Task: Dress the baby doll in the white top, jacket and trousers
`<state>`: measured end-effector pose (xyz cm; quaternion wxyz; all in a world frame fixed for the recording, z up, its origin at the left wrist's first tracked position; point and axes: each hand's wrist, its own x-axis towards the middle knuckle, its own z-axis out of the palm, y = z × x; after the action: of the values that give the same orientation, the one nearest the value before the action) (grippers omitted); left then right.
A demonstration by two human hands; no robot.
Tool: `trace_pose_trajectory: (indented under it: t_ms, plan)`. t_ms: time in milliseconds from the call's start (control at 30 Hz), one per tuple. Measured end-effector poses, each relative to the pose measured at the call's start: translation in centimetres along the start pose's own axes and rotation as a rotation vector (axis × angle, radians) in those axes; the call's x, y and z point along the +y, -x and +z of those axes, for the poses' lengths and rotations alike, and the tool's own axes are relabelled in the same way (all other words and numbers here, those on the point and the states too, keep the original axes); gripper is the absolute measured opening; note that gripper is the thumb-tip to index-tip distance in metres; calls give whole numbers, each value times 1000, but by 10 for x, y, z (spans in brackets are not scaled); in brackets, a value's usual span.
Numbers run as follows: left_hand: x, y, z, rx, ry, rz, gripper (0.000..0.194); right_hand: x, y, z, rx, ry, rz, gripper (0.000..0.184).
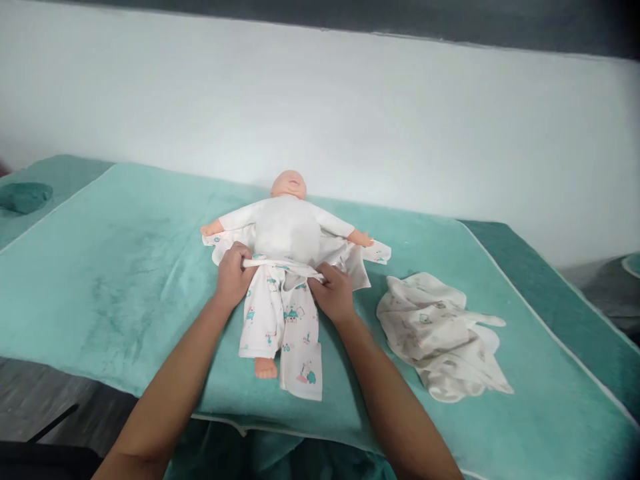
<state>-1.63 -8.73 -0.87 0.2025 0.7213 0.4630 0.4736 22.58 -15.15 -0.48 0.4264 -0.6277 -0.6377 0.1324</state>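
Observation:
A baby doll [287, 227] lies on its back with its head toward the wall and its arms spread. White printed baby pants [300, 313] cover its legs, and one bare foot shows below a cuff; the other foot is hidden in the longer leg. My left hand [235, 273] is closed on the waistband at one hip. At the other hip my right hand [333, 290] grips the same waistband. Under the doll's back and arms a printed baby shirt [355, 267] lies spread open, its sleeves beneath the doll's arms.
A crumpled white printed cloth garment [445, 340] lies to the right of the doll. The padded table is covered by a green plush sheet [125, 280]. Behind it stands a white wall [320, 100]. A round dark green opening or pad [25, 198] shows at the far left.

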Motion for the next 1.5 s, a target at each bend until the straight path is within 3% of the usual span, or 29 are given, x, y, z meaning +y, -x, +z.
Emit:
trace_pose_trajectory:
  t_ms: [67, 167, 300, 367, 433, 500, 667, 767, 900, 967, 1000, 1100, 1167, 1233, 1333, 1433, 1500]
  plan:
    - [-1, -1, 3, -44, 2, -63, 10, 1, 0, 3, 2, -40, 48, 10]
    - [-1, 1, -5, -206, 88, -107, 13, 6, -1, -5, -158, -193, 91, 11]
    - [-2, 10, -26, -433, 201, -103, 51, 8, 4, -29, -498, -331, 3, 35]
    - [0, 17, -33, -488, 211, -91, 63, 4, 10, -35, -544, -295, -93, 50]
    - [4, 26, -34, -444, 175, -43, 50, -1, 19, -34, -510, -199, -151, 47]
    - [8, 39, -30, -321, 106, 17, 27, -6, 29, -29, -457, -123, -160, 41]
    - [13, 73, -14, -58, -130, -16, 16, -8, 53, -14, -189, -66, -76, 27]
    - [16, 78, -11, -48, -109, -150, 7, -7, 56, -12, -118, -115, 1, 11]
    - [25, 74, -18, -192, 106, -168, 12, -11, 55, -22, -270, -226, -34, 14]
    - [29, 80, -26, -238, 191, -141, 20, -14, 62, -30, -371, -275, -54, 32]
    - [30, 85, -30, -257, 222, -139, 32, -15, 68, -34, -416, -295, -56, 51]
    - [33, 110, -40, -349, 275, -137, 87, -17, 92, -40, -495, -267, -93, 115]
    - [33, 124, -43, -417, 257, -128, 116, -18, 108, -35, -466, -178, -143, 132]
    - [34, 132, -42, -455, 195, -117, 131, -20, 119, -27, -375, -99, -162, 125]
    - [40, 130, -40, -469, 106, -106, 132, -25, 124, -19, -238, -66, -111, 90]
    - [57, 122, -43, -472, 81, -153, 108, -32, 121, -24, -239, -117, 1, 51]
    - [74, 117, -49, -460, 108, -253, 85, -39, 116, -35, -346, -242, 130, 32]
